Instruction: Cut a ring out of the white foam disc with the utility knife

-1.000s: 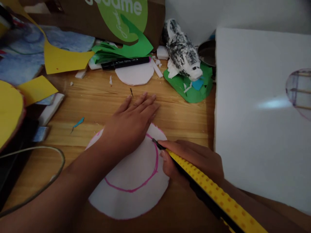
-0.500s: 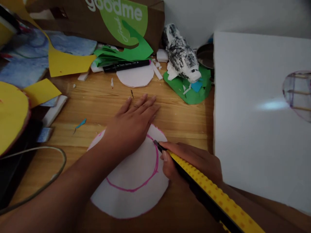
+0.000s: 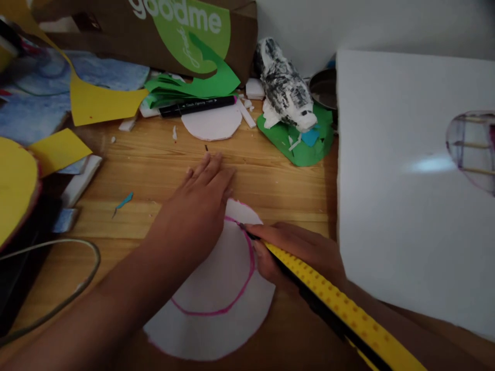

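Observation:
A white round board (image 3: 204, 335) lies on the wooden table, with a pink ring drawn inside its edge. My left hand (image 3: 189, 211) rests flat across its upper left part, fingers stretched out past the rim onto the wood. In my right hand (image 3: 297, 247) is a yellow and black utility knife (image 3: 320, 288), gripped near its front end. The knife's tip touches the pink line at the board's upper right. My left palm and forearm hide the left part of the ring.
Behind the hands lie a black marker (image 3: 197, 106), a white half-round piece (image 3: 212, 123) and green paper (image 3: 216, 77). A black-and-white figure (image 3: 286, 85) sits on a green shape. A large white board (image 3: 390, 206) fills the right; a cable (image 3: 93, 257) loops at left.
The round board has turned a little and shifted toward me. My left hand has slid left and slightly down on it, while the knife tip stays on the pink line.

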Tool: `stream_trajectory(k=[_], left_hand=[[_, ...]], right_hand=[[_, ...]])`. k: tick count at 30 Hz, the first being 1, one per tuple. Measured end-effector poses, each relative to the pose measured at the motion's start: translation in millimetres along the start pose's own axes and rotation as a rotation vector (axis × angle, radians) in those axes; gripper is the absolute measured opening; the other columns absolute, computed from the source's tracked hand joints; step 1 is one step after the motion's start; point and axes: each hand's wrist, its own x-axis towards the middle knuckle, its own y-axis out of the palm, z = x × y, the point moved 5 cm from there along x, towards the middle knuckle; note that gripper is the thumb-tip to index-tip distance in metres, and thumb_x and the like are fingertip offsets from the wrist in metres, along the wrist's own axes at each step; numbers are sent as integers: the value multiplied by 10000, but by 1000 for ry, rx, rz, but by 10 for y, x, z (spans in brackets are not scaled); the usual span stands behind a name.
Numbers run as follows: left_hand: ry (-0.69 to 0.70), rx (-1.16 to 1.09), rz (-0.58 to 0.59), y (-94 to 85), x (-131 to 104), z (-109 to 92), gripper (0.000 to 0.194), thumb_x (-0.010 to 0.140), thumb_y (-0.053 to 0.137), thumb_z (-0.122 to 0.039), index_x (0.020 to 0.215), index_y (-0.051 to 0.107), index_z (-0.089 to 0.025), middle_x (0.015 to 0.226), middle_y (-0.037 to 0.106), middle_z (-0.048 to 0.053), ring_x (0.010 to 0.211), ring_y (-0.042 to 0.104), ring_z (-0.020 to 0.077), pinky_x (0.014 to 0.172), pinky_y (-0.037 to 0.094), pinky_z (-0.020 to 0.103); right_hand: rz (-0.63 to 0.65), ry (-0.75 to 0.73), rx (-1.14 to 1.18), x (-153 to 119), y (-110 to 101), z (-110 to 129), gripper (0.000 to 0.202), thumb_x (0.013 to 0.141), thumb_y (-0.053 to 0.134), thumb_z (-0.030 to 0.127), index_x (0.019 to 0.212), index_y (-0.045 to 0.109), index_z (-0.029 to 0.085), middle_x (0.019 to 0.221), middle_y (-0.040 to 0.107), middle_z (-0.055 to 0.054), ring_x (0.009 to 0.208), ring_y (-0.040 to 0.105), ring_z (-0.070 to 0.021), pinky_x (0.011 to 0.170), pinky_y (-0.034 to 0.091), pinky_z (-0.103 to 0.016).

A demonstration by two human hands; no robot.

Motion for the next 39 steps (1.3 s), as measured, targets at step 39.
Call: stream_trajectory(k=[39], left_hand=[[142,111,39,67,51,-75,495,1079,291,-299,1563,334,-209,1674,253,31,1562,124,214,1258,148,518]], right_hand=[[-79,-139,-91,-91,-86,145,303,857,620,83,1142,667,176,764,706,-12,602,669,-135,596,594,-246]])
